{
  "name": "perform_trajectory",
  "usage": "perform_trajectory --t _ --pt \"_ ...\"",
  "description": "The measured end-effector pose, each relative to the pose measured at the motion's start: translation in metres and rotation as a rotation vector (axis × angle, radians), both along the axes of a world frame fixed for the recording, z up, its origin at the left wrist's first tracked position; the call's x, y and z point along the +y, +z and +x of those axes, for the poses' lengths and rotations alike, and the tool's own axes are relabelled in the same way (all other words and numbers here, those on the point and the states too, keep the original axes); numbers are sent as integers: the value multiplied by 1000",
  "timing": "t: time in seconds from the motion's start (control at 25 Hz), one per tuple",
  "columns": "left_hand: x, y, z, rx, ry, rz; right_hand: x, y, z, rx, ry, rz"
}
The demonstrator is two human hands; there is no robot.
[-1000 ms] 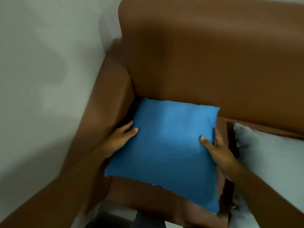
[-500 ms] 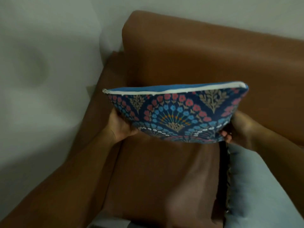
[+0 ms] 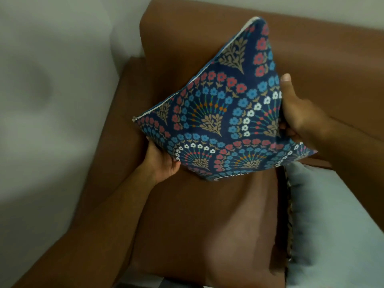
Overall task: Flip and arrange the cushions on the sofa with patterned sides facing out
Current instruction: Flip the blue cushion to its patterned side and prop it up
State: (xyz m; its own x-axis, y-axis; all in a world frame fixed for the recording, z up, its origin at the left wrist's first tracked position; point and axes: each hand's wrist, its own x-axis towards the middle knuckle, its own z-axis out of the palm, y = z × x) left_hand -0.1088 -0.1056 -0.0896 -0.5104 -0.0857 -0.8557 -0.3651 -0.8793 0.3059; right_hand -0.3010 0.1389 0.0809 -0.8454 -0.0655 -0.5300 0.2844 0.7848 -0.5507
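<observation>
**Patterned cushion held up over the sofa corner**

At the far left there is a pale wall [image 3: 52, 100], and beside it runs the brown armrest [image 3: 116, 125] of the sofa [image 3: 197, 225]. The left forearm crosses over this armrest toward the seat.

The left hand [image 3: 161, 163] grips the lower left edge of the patterned cushion [image 3: 224, 121] from below. The palm is turned up and the fingers go behind the fabric, so I cannot see how far they curl, but the hand is clearly closed around that edge.

The cushion is in the air above the seat, in the corner where the armrest meets the backrest [image 3: 311, 59]. It is tilted, with 1 corner pointing up in front of the backrest and the lowest part hanging just above the seat. The dark blue side with red, blue and white flowers faces the camera. A white line, perhaps a zipper or piping, runs along its upper left edge.

The right hand [image 3: 299, 115] holds the right edge of the cushion. The thumb lies along the patterned front and points up, and the fingers are wrapped behind, so the edge is pinched between them.

At the lower right, a pale grey cushion [image 3: 332, 225] lies on the seat with the plain side up. A dark patterned edge shows along its left side. It is near the held cushion, and I cannot tell whether the 2 touch.
</observation>
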Motion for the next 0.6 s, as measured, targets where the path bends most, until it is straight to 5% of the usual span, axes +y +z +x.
perform_trajectory --t 0.2,0.32,0.44,0.6 --pt "17 -6 -5 -66 -18 -87 -6 -9 -6 116 137 112" --pt "26 -12 6 -102 -23 -151 14 -18 18 246 167 -164" --pt "63 -8 49 -233 -303 -319 77 -34 90 382 320 -304" --pt "199 7 56 -106 -732 -347 237 -83 171 61 603 352"
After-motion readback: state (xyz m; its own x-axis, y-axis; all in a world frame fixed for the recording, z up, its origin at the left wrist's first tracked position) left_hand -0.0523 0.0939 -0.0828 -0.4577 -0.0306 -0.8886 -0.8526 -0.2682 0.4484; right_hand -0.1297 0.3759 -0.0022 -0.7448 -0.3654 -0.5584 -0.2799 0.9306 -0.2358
